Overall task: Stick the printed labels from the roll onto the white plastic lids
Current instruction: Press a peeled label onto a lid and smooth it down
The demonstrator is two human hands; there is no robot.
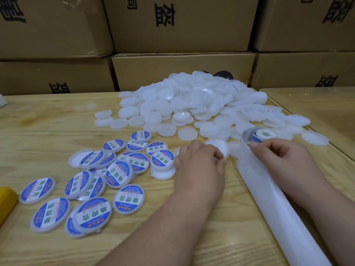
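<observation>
A big heap of plain white plastic lids lies at the back middle of the wooden table. Several lids with blue and white printed labels are scattered at the left front. My left hand grips one plain white lid at its fingertips. The label roll stands just beyond my right hand, whose fingers pinch the top of the translucent backing strip. That strip trails from the roll toward the lower right. Whether a label is between the right fingers is hidden.
Stacked brown cardboard boxes wall off the back of the table. A yellow object sits at the left edge. A second table adjoins on the right, with a seam between the two.
</observation>
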